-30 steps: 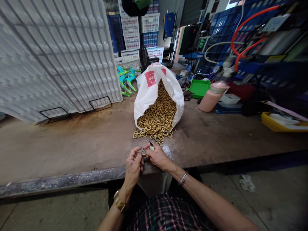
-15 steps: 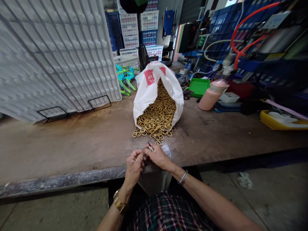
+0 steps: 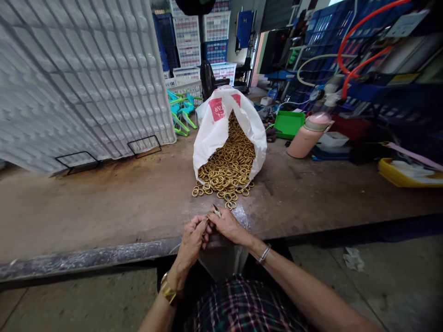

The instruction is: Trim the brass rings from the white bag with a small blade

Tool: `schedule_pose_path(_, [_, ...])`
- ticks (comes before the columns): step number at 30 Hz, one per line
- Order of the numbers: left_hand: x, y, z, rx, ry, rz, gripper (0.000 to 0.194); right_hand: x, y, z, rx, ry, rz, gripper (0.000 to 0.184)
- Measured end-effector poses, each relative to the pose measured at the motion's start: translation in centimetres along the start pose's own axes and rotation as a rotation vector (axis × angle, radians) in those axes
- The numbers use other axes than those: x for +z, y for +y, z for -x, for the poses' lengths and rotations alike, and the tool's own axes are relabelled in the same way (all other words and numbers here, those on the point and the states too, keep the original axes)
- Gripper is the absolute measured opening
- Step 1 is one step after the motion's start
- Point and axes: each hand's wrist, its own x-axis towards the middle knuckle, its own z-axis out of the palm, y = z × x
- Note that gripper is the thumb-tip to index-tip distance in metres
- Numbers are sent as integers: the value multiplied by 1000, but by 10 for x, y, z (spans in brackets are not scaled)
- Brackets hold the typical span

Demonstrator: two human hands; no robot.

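Observation:
Just over the table's front edge, my left hand (image 3: 194,235) and my right hand (image 3: 228,225) meet at the fingertips. A small knife (image 3: 217,211) with a pale handle and dark pointed tip is gripped in my right hand, its tip angled up and left. My left fingers are closed in a pinch; what they hold is small and mostly covered by the fingers. Directly beyond my hands, many gold rings (image 3: 230,170) spill from a white plastic bag (image 3: 211,138) lying with its mouth toward me. A few loose rings (image 3: 230,204) lie closest to my right hand.
White ribbed panels (image 3: 86,83) stand at left, by black wire stands (image 3: 78,161). Right of the bag are a green tray (image 3: 290,123), a pink bottle (image 3: 306,138) and a yellow tray (image 3: 404,175). Turquoise-and-green items (image 3: 182,110) sit behind the bag. Stacked crates (image 3: 187,34) stand farther back.
The view has shifted slightly. My hands stay together over the table edge, with only a small shift of the left fingers; the knife remains in my right hand.

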Motion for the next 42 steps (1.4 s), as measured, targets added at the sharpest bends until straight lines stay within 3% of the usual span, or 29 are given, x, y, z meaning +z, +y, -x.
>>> schedule_pose_path(5, [-1, -1, 1, -11, 16, 44, 30, -2, -1, -1, -24, 40, 80, 24])
schedule_pose_path(8, [0, -2, 1, -7, 52, 65, 31, -4, -1, 0, -75, 73, 322, 21])
schedule_pose_path(12, [1, -4, -1, -2, 71, 63, 32, -6, -3, 7, -130, -60, 742, 19])
schedule_pose_path(15, [1, -4, -1, -15, 80, 50, 32, -3, -6, 11, -121, -115, 883, 24])
schedule_pose_path(28, [-5, -7, 1, 39, 73, 37, 32, 2, -16, 4, -76, -145, 988, 22])
schedule_pose_path(32, [-4, -9, 12, 24, -14, 48, 30, -1, -17, -10, -57, -111, 1031, 23])
schedule_pose_path(35, [-2, -11, 20, -23, -71, 185, 28, 1, -16, -26, -42, -67, 1054, 25])
schedule_pose_path(42, [-9, -10, 19, -86, -3, 505, 31, 19, -24, -68, -156, 102, 1013, 29])
